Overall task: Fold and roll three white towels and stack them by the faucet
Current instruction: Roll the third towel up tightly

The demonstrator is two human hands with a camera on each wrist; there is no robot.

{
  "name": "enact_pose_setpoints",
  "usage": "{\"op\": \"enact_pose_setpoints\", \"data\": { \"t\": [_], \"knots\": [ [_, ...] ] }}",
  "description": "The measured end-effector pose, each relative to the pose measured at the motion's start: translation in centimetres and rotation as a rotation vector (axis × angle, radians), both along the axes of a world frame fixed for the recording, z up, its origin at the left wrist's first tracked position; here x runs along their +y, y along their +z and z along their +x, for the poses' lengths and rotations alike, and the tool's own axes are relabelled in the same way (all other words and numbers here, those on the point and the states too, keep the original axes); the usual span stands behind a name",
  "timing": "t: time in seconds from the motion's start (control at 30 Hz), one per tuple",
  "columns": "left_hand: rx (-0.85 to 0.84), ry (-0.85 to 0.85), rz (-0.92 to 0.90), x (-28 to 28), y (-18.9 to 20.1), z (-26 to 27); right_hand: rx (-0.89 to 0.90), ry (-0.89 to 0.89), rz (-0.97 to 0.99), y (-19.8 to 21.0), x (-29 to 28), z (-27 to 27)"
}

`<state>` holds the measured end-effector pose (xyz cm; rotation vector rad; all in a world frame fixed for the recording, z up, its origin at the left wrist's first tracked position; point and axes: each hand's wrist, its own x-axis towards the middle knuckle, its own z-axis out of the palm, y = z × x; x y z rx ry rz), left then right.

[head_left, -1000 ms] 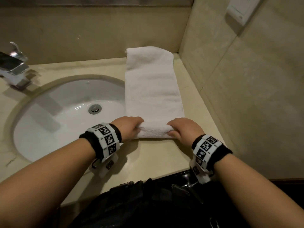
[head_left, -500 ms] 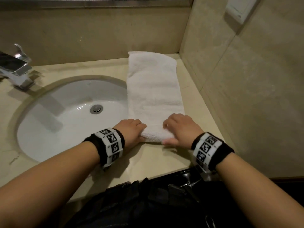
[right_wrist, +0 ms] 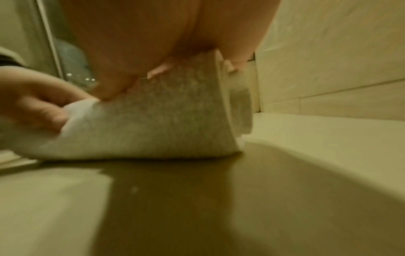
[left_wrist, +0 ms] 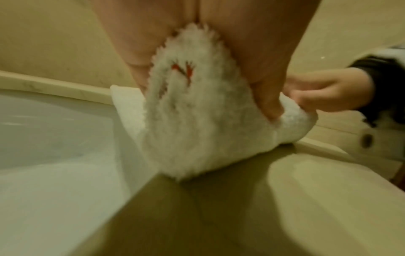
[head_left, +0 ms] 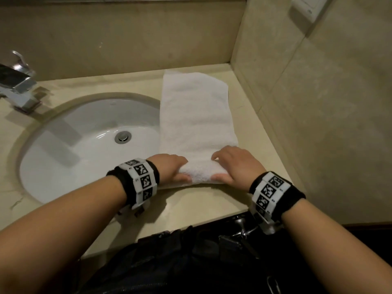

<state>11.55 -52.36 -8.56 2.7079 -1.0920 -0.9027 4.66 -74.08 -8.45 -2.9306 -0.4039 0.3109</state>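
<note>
Gripping the white towel [head_left: 197, 124]'s rolled near end, both hands curl round it; only the left-wrist view shows red stitching [left_wrist: 183, 70].

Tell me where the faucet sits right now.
In the head view the faucet stands at the far left of the counter, behind the sink, across the basin from the towel.

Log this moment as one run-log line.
step: rolling towel from near end | left hand: grips roll | right hand: grips roll | faucet: no rolls seen
</note>
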Motion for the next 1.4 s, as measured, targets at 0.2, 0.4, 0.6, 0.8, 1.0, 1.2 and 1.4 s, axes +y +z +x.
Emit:
{"op": "enact_pose_setpoints", "data": {
  "t": [0.2, 0.4, 0.6, 0.8, 1.0, 1.2, 1.4],
  "knots": [
    [-0.287, -0.129, 0.037, -0.2, -0.2, -0.9, 0.219, -0.094, 0.045, -0.5, 0.3, 0.3],
    [-0.303, -0.124, 0.049, -0.6, -0.3, -1.3, 0.179, -0.07, 0.0, 0.1, 0.4, 1.5],
    [-0.19, -0.132, -0.012, -0.5, -0.1, 0.2, 0.021, 0.012, -0.068, -0.5, 0.1, -0.5],
    [-0.308, -0.06, -0.092, 0.3, -0.8, -1.4, 0.435, -0.108, 0.148, 0.7, 0.1, 2.3],
    [0.126, 0.042, -0.104, -0.7, 0.5, 2.1, -0.042, 0.042, -0.122, 0.1, 0.0, 0.2],
    [-0.431, -0.144, -0.028, 0.1, -0.5, 0.4, 0.349, -0.156, 0.111, 0.9, 0.1, 3.0],
    [-0.235, -0.128, -0.049, -0.6, 0.0, 2.2, 0.002, -0.1, 0.025, 0.7, -0.1, 1.7]
  ]
}}
